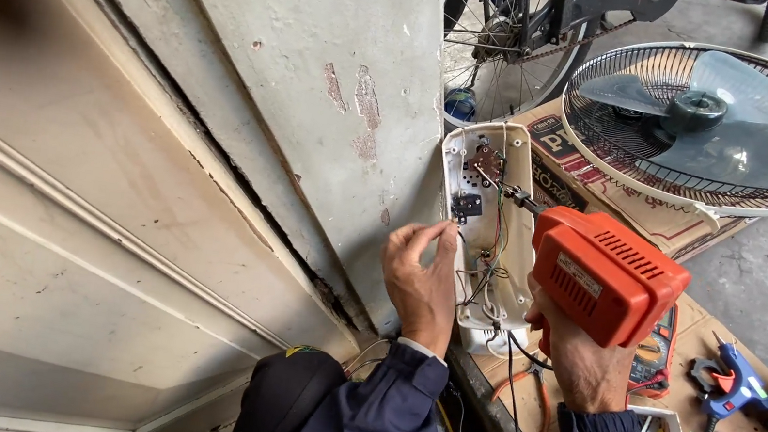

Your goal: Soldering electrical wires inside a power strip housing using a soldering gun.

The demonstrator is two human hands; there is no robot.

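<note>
Soldering inside an opened white casing propped against the wall.

The right hand (581,362) clenches an orange soldering gun (606,277), its tip at the casing's wiring; the left hand (420,279) pinches the open white casing (486,224) at its left edge, near a fan (712,125).

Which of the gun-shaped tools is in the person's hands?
The big orange soldering gun, gripped in the right hand with its tip inside the open white casing. The small blue glue gun lies untouched on the cardboard.
</note>
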